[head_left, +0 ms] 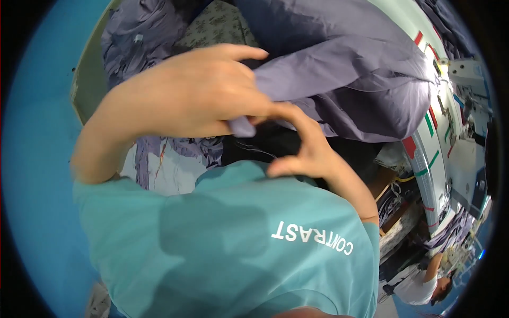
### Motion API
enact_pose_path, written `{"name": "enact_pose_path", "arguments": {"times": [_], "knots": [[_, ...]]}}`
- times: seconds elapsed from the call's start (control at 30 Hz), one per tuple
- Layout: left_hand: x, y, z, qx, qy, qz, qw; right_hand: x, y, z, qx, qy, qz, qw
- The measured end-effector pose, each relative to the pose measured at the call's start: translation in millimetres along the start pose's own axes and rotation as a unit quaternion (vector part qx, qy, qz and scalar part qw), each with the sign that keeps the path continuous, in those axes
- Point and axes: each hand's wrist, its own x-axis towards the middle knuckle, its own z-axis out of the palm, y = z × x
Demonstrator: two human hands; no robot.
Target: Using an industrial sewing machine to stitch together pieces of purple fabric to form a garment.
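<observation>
Smooth purple-grey fabric (339, 69) is bunched in front of me, rising in folds toward the right. My left hand (207, 90) is closed on part of it, forefinger stretched out. A small end of the fabric pokes out below that hand's lower fingers. My right hand (307, 146) is beside it, thumb and fingers spread in a curve with nothing visible between them. The right fingertips meet the left hand's lower fingers, and motion blurs them. The left hand hides where exactly the fabric is gripped.
More crumpled purple fabric (143, 40) lies at the far left, beside patterned grey cloth (217, 24). The pale table edge (424, 180) curves along the right, with coloured tape marks. Machine parts (466, 69) stand beyond it. Another person (421, 286) is at the lower right.
</observation>
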Motion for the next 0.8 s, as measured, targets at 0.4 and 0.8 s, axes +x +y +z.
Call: {"name": "enact_pose_path", "arguments": {"times": [0.4, 0.8], "knots": [[-102, 51, -42, 0.261, 0.012, -0.21, 0.942, -58, 0, -81, -0.362, -0.017, 0.082, 0.929], [-133, 78, -34, 0.367, -0.003, -0.211, 0.906, -72, 2, -80, -0.494, -0.154, 0.154, 0.842]]}}
